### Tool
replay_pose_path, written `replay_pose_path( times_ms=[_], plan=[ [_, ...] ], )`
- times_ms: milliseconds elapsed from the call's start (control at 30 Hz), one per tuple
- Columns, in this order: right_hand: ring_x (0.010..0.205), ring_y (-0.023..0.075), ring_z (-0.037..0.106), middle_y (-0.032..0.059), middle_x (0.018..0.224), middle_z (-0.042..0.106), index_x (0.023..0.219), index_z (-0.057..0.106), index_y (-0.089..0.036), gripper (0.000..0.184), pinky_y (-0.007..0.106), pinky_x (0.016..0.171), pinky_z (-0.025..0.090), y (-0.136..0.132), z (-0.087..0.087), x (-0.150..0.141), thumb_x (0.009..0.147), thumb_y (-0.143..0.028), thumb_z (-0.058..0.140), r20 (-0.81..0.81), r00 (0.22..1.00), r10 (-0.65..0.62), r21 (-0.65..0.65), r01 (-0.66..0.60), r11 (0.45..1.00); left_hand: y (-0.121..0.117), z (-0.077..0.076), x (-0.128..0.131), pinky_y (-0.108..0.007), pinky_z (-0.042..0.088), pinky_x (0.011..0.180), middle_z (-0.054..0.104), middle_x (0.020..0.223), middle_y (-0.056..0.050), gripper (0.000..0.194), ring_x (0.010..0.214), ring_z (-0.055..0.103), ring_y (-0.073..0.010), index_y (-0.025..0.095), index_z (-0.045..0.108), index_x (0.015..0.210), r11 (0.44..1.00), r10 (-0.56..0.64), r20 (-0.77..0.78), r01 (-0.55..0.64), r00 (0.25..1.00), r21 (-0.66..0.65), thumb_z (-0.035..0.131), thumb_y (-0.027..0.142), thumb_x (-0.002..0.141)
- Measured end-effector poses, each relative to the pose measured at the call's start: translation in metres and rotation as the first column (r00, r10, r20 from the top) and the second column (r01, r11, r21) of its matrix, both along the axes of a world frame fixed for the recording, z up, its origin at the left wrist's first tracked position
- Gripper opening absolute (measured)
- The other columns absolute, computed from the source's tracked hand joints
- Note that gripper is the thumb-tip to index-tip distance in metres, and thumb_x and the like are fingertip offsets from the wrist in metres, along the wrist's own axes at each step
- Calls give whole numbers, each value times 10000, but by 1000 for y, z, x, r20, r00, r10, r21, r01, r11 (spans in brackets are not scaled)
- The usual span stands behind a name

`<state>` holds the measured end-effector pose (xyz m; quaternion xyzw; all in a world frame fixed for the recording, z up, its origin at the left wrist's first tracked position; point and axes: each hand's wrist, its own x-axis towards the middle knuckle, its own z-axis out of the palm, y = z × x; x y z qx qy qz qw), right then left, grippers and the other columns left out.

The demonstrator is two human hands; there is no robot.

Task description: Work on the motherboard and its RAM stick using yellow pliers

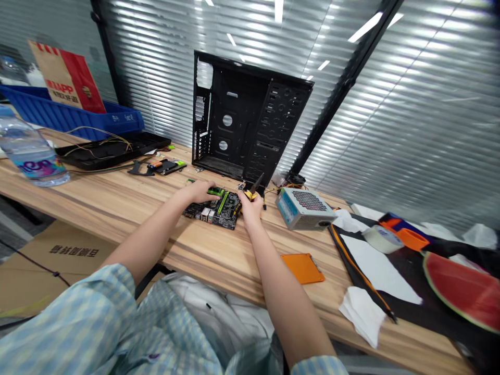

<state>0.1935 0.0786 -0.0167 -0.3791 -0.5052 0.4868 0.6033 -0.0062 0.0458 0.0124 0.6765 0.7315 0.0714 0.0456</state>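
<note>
Right hand (252,205) clasps yellow-handled pliers (256,184), apparently working the motherboard (224,213); left hand (202,192), grip unclear, should next hold it steady.

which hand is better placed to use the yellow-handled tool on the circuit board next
Probably the right hand: it holds the yellow-handled tool, right by the circuit board's right-hand edge. The left hand is over the board's left part, no tool visible in it, perhaps better suited to steadying.

One motherboard (231,207), two bare hands (200,191) (252,205), one pliers (256,184), one computer case (244,114), one power supply (304,209), one watermelon slice (464,287).
</note>
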Motion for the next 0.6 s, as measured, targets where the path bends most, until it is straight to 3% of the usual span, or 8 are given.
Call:
replay_pose_path(
  times_ms=[233, 600],
  plan=[
    [634, 123, 502, -7, 689, 596, 724, 550, -161, 376, 257, 621, 413, 1, -2, 1, 557, -418, 768, 55, 996, -67, 42, 65, 997, 2, -3, -2, -372, 407, 1005, 592, 1337, -67, 757, 1216, 547, -284, 289, 521, 1308, 1000, 10, -6, -10, 1000, 1, 488, 780, 733],
    [635, 124, 508, 7, 693, 606, 726, 554, -160, 398, 255, 613, 419, 0, 0, 2, 555, -443, 775, 60, 997, -56, 28, 55, 998, 1, -2, -1, -373, 403, 1017, 592, 1337, -68, 741, 1223, 545, -285, 286, 523, 1305, 1000, 9, -12, -9, 1000, 0, 498, 764, 738]
  ],
)
